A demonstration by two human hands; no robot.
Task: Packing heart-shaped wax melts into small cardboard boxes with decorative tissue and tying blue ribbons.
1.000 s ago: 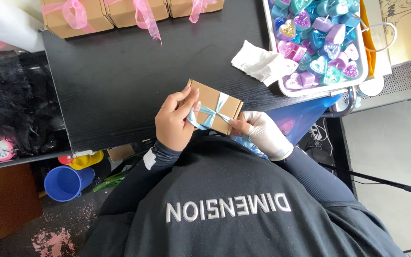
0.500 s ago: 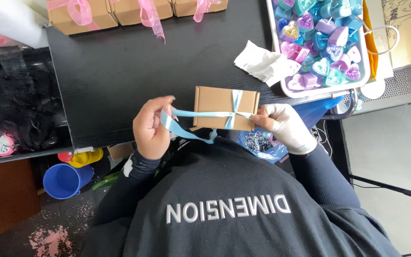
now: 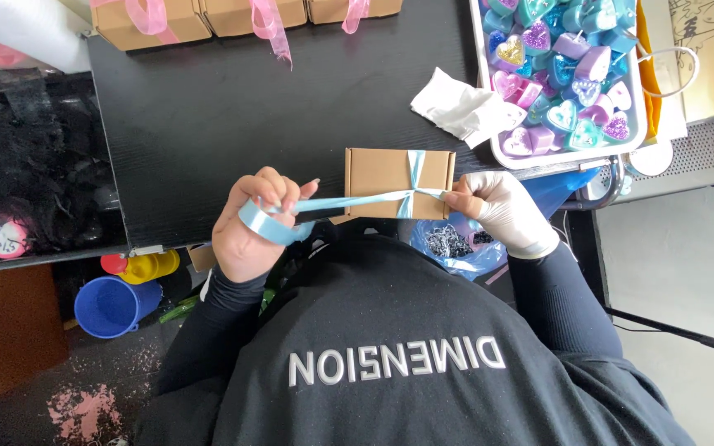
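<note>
I saw the left hand [image 3: 251, 231], at nine o'clock of the box [image 3: 398, 182] on the table [image 3: 208, 132] edge, pinching the ribbon [image 3: 349, 201] taut while the gloved right hand [image 3: 497, 211] pinched its other end; wrapped crosswise, bow untied.

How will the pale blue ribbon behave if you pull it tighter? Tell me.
The blue ribbon is probably floppy: it curls loosely around the left hand. Its sheen suggests it is slippery, so it may slide on the cardboard box. The box looks light and may shift unless the right hand braces it.
</note>
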